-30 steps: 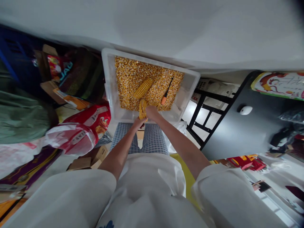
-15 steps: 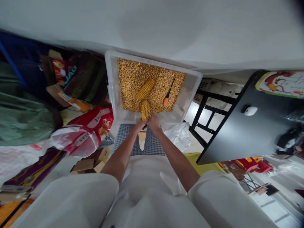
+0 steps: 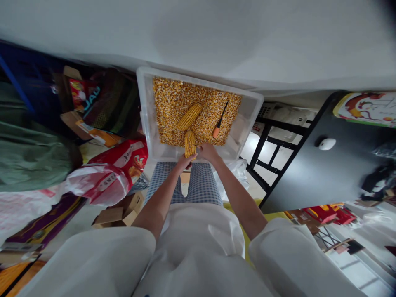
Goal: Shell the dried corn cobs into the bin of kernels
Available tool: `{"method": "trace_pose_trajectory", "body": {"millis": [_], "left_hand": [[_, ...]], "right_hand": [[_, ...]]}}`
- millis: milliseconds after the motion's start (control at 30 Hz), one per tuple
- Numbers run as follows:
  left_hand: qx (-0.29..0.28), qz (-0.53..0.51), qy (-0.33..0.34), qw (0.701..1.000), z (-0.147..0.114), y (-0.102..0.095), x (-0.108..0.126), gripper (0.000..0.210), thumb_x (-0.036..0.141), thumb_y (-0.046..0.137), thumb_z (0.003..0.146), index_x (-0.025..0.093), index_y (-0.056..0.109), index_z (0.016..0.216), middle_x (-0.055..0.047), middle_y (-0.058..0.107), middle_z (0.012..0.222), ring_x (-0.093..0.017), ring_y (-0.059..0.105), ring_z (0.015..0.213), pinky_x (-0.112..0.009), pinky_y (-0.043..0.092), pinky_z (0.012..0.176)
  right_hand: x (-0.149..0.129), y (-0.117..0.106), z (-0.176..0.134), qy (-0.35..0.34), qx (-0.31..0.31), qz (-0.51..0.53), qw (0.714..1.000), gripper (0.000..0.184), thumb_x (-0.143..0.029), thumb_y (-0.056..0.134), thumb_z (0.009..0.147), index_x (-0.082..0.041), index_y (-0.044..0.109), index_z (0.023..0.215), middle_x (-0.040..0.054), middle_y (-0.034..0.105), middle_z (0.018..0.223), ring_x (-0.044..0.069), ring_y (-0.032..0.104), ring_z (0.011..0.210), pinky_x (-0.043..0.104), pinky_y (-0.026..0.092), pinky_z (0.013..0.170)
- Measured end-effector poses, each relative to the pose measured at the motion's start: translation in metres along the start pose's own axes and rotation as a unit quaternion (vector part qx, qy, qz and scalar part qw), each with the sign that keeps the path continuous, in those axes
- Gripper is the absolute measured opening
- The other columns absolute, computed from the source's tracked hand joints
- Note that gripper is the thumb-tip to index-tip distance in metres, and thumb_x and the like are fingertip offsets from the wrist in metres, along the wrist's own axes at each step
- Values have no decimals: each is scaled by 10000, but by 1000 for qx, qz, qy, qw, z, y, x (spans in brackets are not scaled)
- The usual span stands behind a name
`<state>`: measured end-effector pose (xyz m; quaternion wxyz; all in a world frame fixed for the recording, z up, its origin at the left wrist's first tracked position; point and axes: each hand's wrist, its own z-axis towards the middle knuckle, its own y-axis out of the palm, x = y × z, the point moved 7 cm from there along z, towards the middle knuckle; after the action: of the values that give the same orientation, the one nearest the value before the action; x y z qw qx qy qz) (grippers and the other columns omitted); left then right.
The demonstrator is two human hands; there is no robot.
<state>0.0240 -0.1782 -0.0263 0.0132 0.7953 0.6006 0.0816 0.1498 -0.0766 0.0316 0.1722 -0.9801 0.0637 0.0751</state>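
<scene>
My left hand [image 3: 185, 160] is closed around the lower end of a corn cob [image 3: 189, 144], which points up over the near edge of a translucent plastic bin [image 3: 199, 155]. Just right of that cob is my right hand [image 3: 208, 152], its fingers curled together; whether anything small is in them is too fine to see. Loose corn kernels [image 3: 173, 97] cover the bin's floor. On them lies a second corn cob [image 3: 189, 116], set at a slant. A screwdriver [image 3: 218, 126] with an orange handle and dark shaft rests on the kernels to its right.
A dark table [image 3: 309, 161] with a white computer mouse [image 3: 327, 144] stands to the right. Left of the bin are a red bag [image 3: 128, 159], an open cardboard box [image 3: 119, 212] and a green cloth bundle [image 3: 27, 152]. A pale wall [image 3: 201, 37] rises behind the bin.
My right hand has moved a little up and to the right, away from the held cob and my left hand. The left hand and its cob stay nearly in place.
</scene>
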Motion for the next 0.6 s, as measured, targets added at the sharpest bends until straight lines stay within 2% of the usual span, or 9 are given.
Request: {"method": "trace_pose_trajectory", "body": {"millis": [100,233,600], "left_hand": [[12,9,20,1000,5,-2,-3,418,587,642,736,187,521,761,26,485,409,-92,421,318,-192,335,357],[0,14,29,999,8,-1,-5,431,604,621,743,185,518,731,20,485,408,-90,411,309,-197,330,353],[2,11,38,999,5,0,-3,413,582,617,756,178,527,748,21,484,409,-85,402,303,-191,322,345]], "right_hand": [[2,-8,6,-11,-1,-13,1000,384,-282,361,952,-117,692,1055,154,691,1048,218,639,974,245,438,788],[2,-14,10,-28,-10,-28,999,372,-284,379,951,-115,699,1035,161,691,1047,218,640,958,250,437,788],[-2,-19,9,-41,-32,-49,997,358,-275,395,945,-115,691,1070,162,686,1074,213,637,976,240,438,784]]}}
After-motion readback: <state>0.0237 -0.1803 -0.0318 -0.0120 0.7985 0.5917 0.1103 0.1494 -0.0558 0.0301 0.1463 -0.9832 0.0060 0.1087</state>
